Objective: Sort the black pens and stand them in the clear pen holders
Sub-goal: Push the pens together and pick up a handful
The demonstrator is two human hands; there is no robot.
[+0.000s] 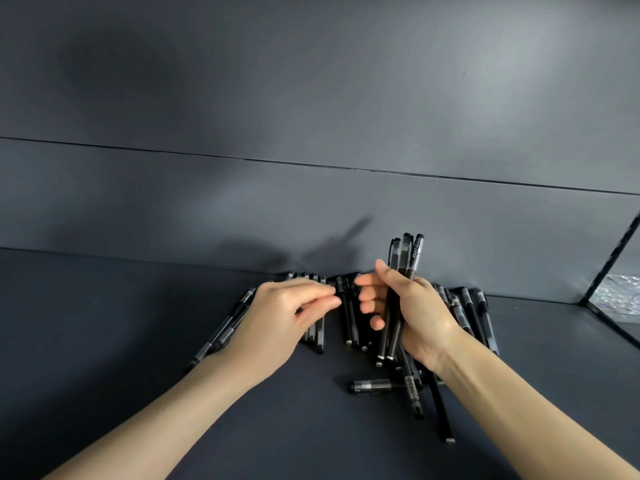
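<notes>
- A dark matte surface (138, 341) met a dark wall (311, 98) along its back edge.
- Loose black pens (348, 317) lay in a scattered heap on the surface, close to the back edge and a little right of its middle. Most of them pointed roughly toward the wall.
- A few slanted pens (225, 330) lay at the left side of the heap, partly hidden beneath the left wrist.
- One crosswise pen (372, 386) lay at the near side of the heap.
- The right hand (412, 306) gripped a bundle of black pens (407, 254), with fingers and thumb curled around the barrels.
- The bundle stood upright above the heap, and its capped ends rose above the thumb.
- The left hand (284, 317) hovered palm down over the left part of the heap, its fingers loosely bent.
- Its fingertips were drawn toward the thumb, just beside the far end of one lying pen. Whether they pinched anything could not be told.
- The fingertips of the two hands were near each other but apart.
- Both bare forearms reached in from the near edge of the surface.
</notes>
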